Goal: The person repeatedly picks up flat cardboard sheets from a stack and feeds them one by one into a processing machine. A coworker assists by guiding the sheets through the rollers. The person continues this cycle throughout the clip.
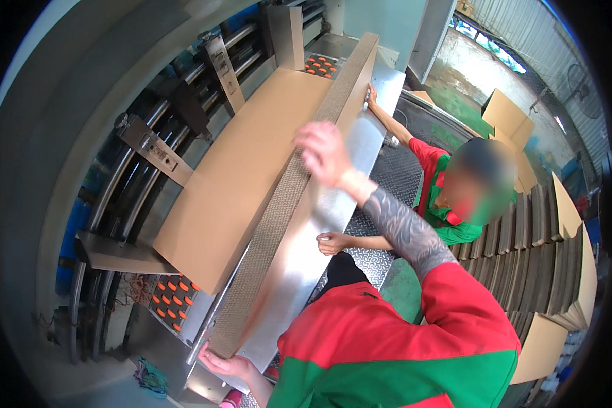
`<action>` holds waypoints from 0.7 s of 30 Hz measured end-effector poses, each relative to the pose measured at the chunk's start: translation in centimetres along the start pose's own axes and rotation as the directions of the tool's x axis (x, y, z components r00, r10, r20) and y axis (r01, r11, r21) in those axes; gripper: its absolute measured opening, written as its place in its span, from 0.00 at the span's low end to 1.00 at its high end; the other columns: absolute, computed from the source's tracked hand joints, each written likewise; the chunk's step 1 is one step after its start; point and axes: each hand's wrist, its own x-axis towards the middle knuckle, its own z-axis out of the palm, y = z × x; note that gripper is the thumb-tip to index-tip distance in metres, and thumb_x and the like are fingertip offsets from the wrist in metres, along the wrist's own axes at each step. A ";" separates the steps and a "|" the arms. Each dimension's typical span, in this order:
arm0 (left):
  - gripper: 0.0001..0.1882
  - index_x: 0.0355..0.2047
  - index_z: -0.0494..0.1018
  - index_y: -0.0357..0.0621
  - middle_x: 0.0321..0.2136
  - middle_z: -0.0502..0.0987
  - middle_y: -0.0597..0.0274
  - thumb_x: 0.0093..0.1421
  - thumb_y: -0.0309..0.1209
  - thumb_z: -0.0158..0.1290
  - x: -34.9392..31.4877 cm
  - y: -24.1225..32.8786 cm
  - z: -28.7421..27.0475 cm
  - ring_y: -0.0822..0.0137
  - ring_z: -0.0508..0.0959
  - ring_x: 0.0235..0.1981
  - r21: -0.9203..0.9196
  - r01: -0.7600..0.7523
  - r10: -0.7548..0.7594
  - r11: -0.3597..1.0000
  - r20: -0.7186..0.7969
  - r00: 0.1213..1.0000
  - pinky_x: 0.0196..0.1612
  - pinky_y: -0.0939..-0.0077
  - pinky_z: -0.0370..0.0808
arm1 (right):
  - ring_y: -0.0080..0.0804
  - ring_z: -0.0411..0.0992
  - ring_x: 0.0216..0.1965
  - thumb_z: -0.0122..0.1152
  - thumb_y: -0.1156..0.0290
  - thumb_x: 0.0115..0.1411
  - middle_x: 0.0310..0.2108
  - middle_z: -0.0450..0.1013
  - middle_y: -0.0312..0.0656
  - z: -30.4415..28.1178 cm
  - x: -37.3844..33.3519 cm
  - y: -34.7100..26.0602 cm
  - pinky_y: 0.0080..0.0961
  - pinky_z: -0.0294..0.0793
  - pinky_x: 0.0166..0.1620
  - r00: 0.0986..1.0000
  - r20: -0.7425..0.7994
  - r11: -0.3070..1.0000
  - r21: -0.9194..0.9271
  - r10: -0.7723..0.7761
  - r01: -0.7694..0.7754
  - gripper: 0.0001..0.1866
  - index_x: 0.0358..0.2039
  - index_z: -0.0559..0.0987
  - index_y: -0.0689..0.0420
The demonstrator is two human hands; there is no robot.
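At the near end, we see our left hand (226, 364) cupped against the lower corner of the cardboard bundle (272, 241); we cannot tell whether its fingers pinch the board. The bundle appears to stand on edge along the steel table (364, 146), corrugated edges upward. Our right hand (323, 155) is over the middle, fingers loosely curled and apart; motion blur hides any contact. We judge that uneven support between the ends could tip the bundle or fan out its sheets, and that a slip at the near corner could trap our left fingers beneath it. At the far end, the co-worker's hand (372, 96) rests against the bundle's side; an uncoordinated push there could skew it.

Around us, nearest first: a crumpled cloth (151, 376) lies at lower left, then orange rollers (173, 299). The flat cardboard sheet (245, 156) and metal guide arms (155, 148) limit room leftward. On the right, the co-worker (449, 194) occupies the tread-plate floor (374, 262) side, obstructing passage; stacked cardboard (523, 262) stands behind, with loose folded boards (510, 121) farther off
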 end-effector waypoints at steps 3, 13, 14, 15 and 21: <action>0.23 0.42 0.72 0.34 0.38 0.73 0.55 0.77 0.43 0.37 0.0 0.1 0.1 0.59 0.76 0.42 0.110 -0.057 0.059 0.992 -0.023 0.998 0.50 0.61 0.76 | 0.48 0.73 0.59 0.48 0.58 0.71 0.53 0.79 0.44 0.3 0.9 6.5 0.51 0.66 0.63 0.999 -0.048 0.981 -0.192 0.023 -0.031 0.20 0.48 0.83 0.55; 0.26 0.45 0.73 0.37 0.40 0.75 0.55 0.78 0.46 0.32 -0.7 -0.9 -0.3 0.58 0.77 0.43 -0.164 0.084 -0.101 0.983 -0.095 0.990 0.49 0.62 0.77 | 0.50 0.78 0.43 0.31 0.44 0.78 0.30 0.82 0.46 3.9 2.6 13.9 0.40 0.74 0.54 0.869 0.046 0.842 0.225 0.493 -0.490 0.42 0.24 0.87 0.56; 0.26 0.45 0.73 0.37 0.40 0.75 0.55 0.77 0.45 0.32 -0.6 -1.0 -0.5 0.59 0.77 0.43 -0.165 0.087 -0.101 0.982 -0.076 0.992 0.50 0.62 0.77 | 0.49 0.79 0.44 0.29 0.42 0.77 0.32 0.83 0.46 3.9 2.7 14.0 0.40 0.74 0.55 0.842 0.087 0.809 0.241 0.532 -0.536 0.43 0.25 0.88 0.56; 0.25 0.45 0.73 0.36 0.40 0.75 0.55 0.76 0.45 0.33 -0.5 -1.2 -0.6 0.59 0.77 0.44 -0.130 0.052 -0.061 0.990 -0.068 0.996 0.50 0.61 0.76 | 0.48 0.79 0.45 0.27 0.40 0.77 0.33 0.84 0.46 3.6 3.0 14.2 0.39 0.74 0.56 0.823 0.136 0.780 0.265 0.552 -0.567 0.45 0.26 0.88 0.56; 0.23 0.42 0.73 0.35 0.39 0.74 0.54 0.74 0.43 0.36 -0.1 -1.5 -1.0 0.57 0.77 0.44 -0.042 0.005 -0.008 0.999 -0.086 0.996 0.51 0.61 0.77 | 0.48 0.78 0.55 0.44 0.45 0.76 0.50 0.82 0.48 1.4 3.3 11.1 0.42 0.74 0.61 0.867 0.028 0.843 0.221 0.497 -0.490 0.30 0.47 0.86 0.57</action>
